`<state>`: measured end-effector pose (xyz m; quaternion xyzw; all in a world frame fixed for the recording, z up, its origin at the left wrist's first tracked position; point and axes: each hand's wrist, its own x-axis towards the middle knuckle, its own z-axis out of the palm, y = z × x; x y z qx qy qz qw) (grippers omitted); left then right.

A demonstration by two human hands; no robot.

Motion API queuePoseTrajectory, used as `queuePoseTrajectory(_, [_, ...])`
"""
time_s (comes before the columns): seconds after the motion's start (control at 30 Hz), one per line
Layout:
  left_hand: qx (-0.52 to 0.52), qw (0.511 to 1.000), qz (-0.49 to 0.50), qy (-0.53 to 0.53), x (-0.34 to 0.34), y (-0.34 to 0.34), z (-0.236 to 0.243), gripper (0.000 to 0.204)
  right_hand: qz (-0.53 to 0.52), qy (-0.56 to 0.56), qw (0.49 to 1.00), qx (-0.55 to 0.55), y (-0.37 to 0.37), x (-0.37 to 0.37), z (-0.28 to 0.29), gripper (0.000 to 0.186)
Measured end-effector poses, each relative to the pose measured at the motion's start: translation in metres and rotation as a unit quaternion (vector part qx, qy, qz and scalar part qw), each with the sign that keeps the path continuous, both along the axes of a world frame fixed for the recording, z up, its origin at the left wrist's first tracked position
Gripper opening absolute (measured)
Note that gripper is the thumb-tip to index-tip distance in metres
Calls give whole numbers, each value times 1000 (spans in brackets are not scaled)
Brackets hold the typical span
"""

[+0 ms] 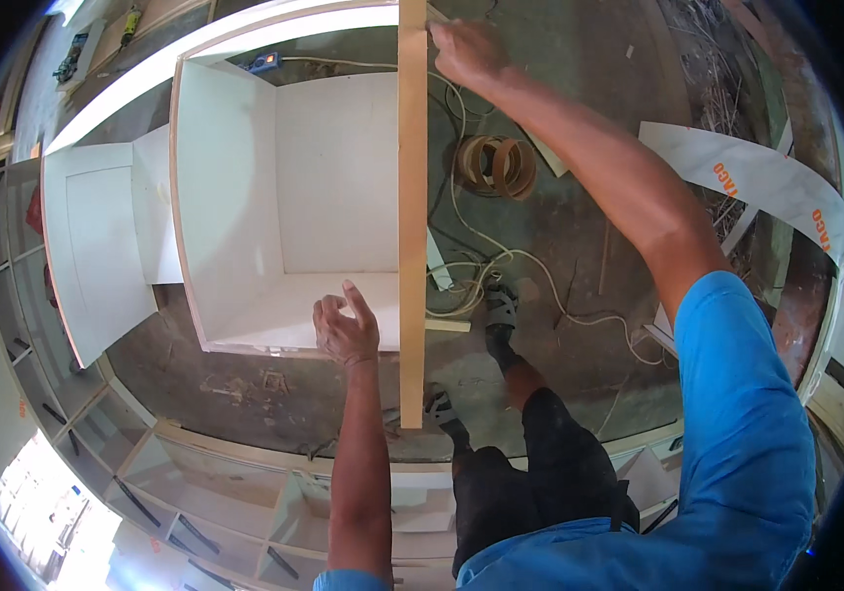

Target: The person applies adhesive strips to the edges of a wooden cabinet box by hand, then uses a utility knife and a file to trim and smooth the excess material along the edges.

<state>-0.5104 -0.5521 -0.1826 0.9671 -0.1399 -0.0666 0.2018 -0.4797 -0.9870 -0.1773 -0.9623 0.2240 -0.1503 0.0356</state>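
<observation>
A long, narrow brown strip (412,217) runs from the far edge toward me, standing along the right side of a white open cabinet box (338,172). My left hand (346,325) hovers left of the strip's near part, over the cabinet's front edge. Its fingers are apart, one pointing up, and I see nothing in it. Far up, my right hand (469,54) is closed beside the strip's right edge, arm stretched out. Its fingertips are close to or touching the strip; whatever they may hold is hidden.
A coil of brown edging (497,166) lies on the floor, with a pale cord (530,258) looping around it. A curved white sheet (737,182) is at right. White panels (97,246) stand left. Cabinet frames (235,483) line the near side. A blue device (264,63) sits behind the box.
</observation>
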Motion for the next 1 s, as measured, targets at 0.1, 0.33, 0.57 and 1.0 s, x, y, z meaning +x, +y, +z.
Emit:
queuePoseTrajectory(0.1, [7, 1000, 5, 5, -1, -1, 3, 48, 15, 5, 999, 39, 45, -25, 19, 14])
queuePoseTrajectory(0.33, [-24, 1000, 5, -8, -3, 3, 7, 53, 29, 48, 994, 96, 150, -83, 30, 15])
queuePoseTrajectory(0.57, [-38, 999, 13, 6, -4, 11, 8, 63, 5, 92, 988, 128, 272, -147, 43, 16])
queuePoseTrajectory(1.0, [-67, 998, -13, -13, -6, 18, 7, 66, -45, 175, 954, 237, 464, -246, 49, 25])
